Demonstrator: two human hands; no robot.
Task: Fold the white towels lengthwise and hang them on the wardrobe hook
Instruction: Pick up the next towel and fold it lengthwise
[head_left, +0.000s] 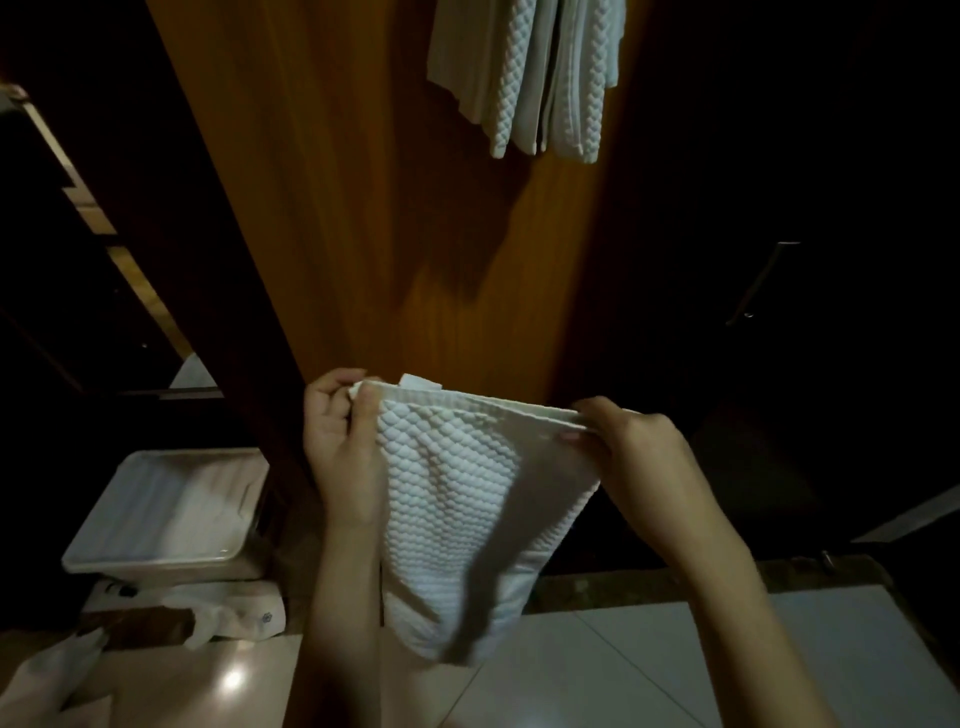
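Observation:
A white quilted towel (457, 509) hangs down in front of me, held by its top edge. My left hand (340, 447) grips the towel's upper left corner. My right hand (631, 441) pinches the upper right corner, so the edge is stretched between both hands. Higher up, several white towels (530, 78) hang against the brown wooden wardrobe panel (363, 208). The hook itself is out of view above the frame.
A pale plastic bin with a lid (166, 514) stands on the floor at the left, with a white bag (228, 613) in front of it. A dark wardrobe door with a metal handle (761, 280) is at the right. Glossy floor tiles (623, 665) lie below.

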